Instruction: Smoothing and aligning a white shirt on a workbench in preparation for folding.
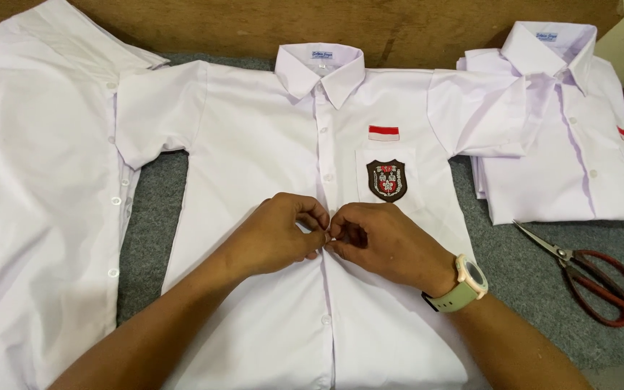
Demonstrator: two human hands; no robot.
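Note:
A white short-sleeved shirt (254, 144) lies flat, front up, collar away from me. Its chest pocket carries a dark shield badge (386, 179) under a small red and white patch (383, 133). My left hand (276, 231) and my right hand (384, 242) meet at the shirt's button placket at mid-chest. The fingertips of both pinch the fabric edges there, around a button that they hide. My right wrist wears a pale green watch (467, 282).
Another open white shirt (37, 180) lies at the left. A stack of folded white shirts (565, 137) sits at the right. Red-handled scissors (594, 278) lie on the grey felt surface (146, 224) to the right. A wooden board (399, 29) runs along the back.

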